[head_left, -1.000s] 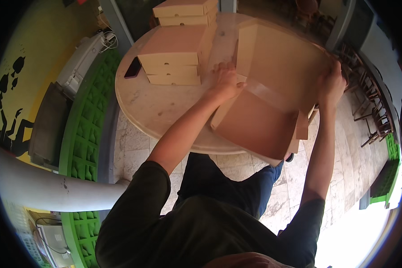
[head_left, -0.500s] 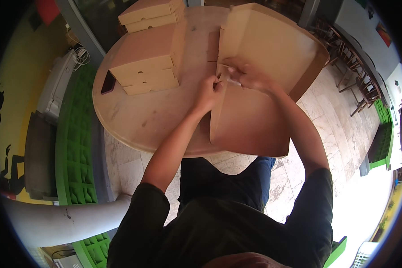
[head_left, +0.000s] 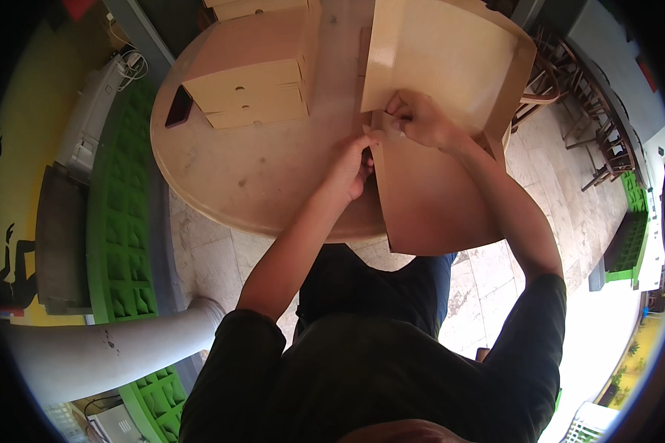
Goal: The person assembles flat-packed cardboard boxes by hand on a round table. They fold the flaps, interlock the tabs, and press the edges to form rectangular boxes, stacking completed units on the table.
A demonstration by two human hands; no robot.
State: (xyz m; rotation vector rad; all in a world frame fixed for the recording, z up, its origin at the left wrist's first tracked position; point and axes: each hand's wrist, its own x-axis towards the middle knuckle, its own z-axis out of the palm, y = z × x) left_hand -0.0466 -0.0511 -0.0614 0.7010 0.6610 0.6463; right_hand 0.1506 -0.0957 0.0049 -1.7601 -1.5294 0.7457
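An unfolded brown cardboard box (head_left: 447,203) lies over the right side of the round table, its lid (head_left: 451,59) spread out on the far side. My left hand (head_left: 353,166) is closed on the box's left side wall, thumb on top and the other fingers curled below it. Just to the right, my right hand (head_left: 421,122) pinches a small flap at the corner where the box meets its lid. The near edge of the box overhangs the table. Part of the flap is hidden by my fingers.
Closed cardboard boxes (head_left: 255,66) are stacked on the far left of the table (head_left: 251,181), with a dark phone (head_left: 178,107) beside them. Wooden chairs (head_left: 606,151) stand at the right. A pale round column (head_left: 125,351) and green crates (head_left: 118,244) are at the left.
The box has turned slightly and its near edge has shifted right. My left hand has slid a little lower along the wall. My right hand now pinches the corner flap, no longer blurred.
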